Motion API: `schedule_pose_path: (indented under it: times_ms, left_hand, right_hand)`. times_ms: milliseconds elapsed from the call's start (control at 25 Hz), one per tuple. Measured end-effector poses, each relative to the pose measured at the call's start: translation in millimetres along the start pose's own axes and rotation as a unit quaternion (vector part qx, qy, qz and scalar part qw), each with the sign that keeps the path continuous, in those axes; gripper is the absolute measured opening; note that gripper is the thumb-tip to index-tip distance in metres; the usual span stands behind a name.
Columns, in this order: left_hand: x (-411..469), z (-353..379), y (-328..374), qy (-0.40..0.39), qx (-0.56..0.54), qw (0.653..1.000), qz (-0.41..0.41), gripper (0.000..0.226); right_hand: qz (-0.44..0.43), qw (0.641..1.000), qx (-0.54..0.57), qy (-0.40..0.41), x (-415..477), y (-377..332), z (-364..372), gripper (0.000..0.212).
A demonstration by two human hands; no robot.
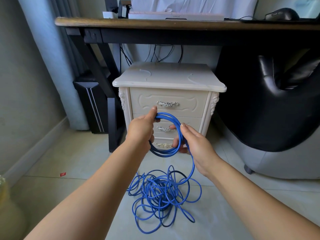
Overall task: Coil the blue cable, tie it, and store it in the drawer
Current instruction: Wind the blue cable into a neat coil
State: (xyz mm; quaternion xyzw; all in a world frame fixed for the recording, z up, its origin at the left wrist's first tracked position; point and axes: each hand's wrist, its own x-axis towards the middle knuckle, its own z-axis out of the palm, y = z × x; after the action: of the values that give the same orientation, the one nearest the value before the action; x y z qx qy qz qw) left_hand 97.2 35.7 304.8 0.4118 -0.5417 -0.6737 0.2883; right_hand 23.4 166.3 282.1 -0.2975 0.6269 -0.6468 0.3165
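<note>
The blue cable (158,190) is in two parts. A few finished turns make a coil (165,152) held up between your hands, and the greater part lies as a loose, overlapping heap on the tiled floor (69,196) below, joined to the coil by one strand that runs down from your right side. Your left hand (142,129) grips the coil at its upper left, thumb over the top and fingers curled round the bundle. Your right hand (195,144) clamps the opposite side, thumb on the near face and fingers behind.

The cable looks light and springy, with a smooth jacket. It will want to spring open and slide if your grip loosens, and the heap looks likely to snag where its loops cross. Hold all the turns together in one fist at one spot, and let the other hand slide down the free strand to draw each new loop. Lift gently rather than tugging at a tangle. Most of the coiling is yet to do, and no tie is visible.

Just behind the coil stands a cream bedside cabinet (169,78). Its top drawer (190,104) and lower drawer (189,126) are both closed, and I cannot tell which one is meant. The cabinet sits under a dark wooden desk (155,23), with a black leather chair (277,104) to your right.
</note>
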Motion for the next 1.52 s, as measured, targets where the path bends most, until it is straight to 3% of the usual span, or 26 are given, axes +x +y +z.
schedule_pose_path:
  times_ms: [160, 240, 360, 480, 600, 680, 760, 960, 1040, 1200, 1360, 1520]
  left_hand:
    - [-1, 6, -1, -0.007, -0.057, 0.998, -0.032, 0.042]
    - [-5, 6, 0, -0.065, -0.082, 0.994, -0.035, 0.042]
    - [-11, 2, 3, -0.144, -0.006, 0.99, -0.001, 0.044]
    - [-18, -4, 7, -0.193, 0.091, 0.974, 0.079, 0.041]
    - [-23, -7, 6, -0.222, 0.216, 0.923, 0.23, 0.027]
    - [-23, -8, 3, -0.203, 0.289, 0.883, 0.308, 0.044]
    - [-21, -7, 2, -0.19, 0.281, 0.881, 0.329, 0.045]
    - [-22, -1, 1, -0.179, 0.176, 0.931, 0.265, 0.009]
    - [-23, 0, -2, -0.21, 0.129, 0.946, 0.212, 0.019]
    - [-25, 3, 1, -0.286, -0.07, 0.953, 0.075, 0.034]
    - [-30, 8, 5, -0.223, -0.151, 0.962, 0.054, 0.04]
    - [-28, 10, 3, -0.136, -0.252, 0.958, 0.022, 0.036]
  right_hand:
    - [-0.026, 1.0, 0.013, 0.002, 2, -4, 0, 0.015]
    - [-0.037, 0.999, 0.014, 0.007, 6, -5, -3, 0.018]
    - [-0.038, 0.998, -0.047, 0.003, 10, -6, -10, 0.023]
    - [-0.044, 0.985, -0.163, -0.017, 12, -11, -15, 0.019]
    - [-0.051, 0.96, -0.275, -0.018, 12, -20, -17, 0.018]
    - [-0.053, 0.957, -0.284, -0.02, 11, -22, -17, 0.018]
    - [-0.063, 0.966, -0.25, 0.002, 9, -20, -17, 0.015]
    - [-0.065, 0.994, -0.032, 0.082, 11, -18, -12, 0.01]
    - [-0.052, 0.994, 0.064, 0.073, 10, -23, -10, 0.009]
    - [0.023, 0.981, 0.189, 0.023, 7, -36, -12, 0.011]
    - [0.074, 0.97, 0.229, -0.036, 4, -36, -14, 0.013]
    - [0.082, 0.957, 0.276, -0.039, 1, -18, -11, 0.014]
